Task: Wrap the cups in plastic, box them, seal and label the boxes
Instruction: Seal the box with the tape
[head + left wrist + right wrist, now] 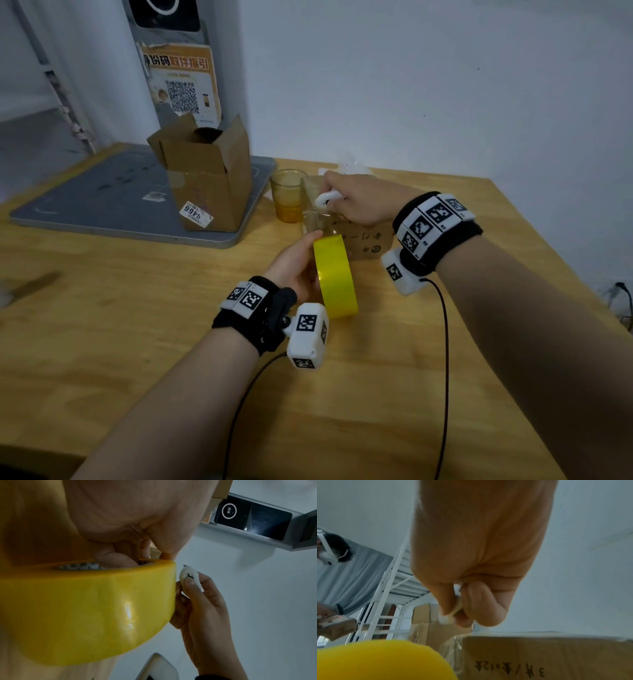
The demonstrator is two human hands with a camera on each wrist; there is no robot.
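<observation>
Your left hand grips the tape roll. Your right hand grips a white cutter over the box.

My forearms are bare, no sleeves. Each wrist has a black fabric band with white tiles printed with black square markers across the top. A chunky white camera block, with the same markers on its faces, hangs off the left hand side, and a smaller one sits under the right hand. A thin black cable trails from each toward me.
</observation>
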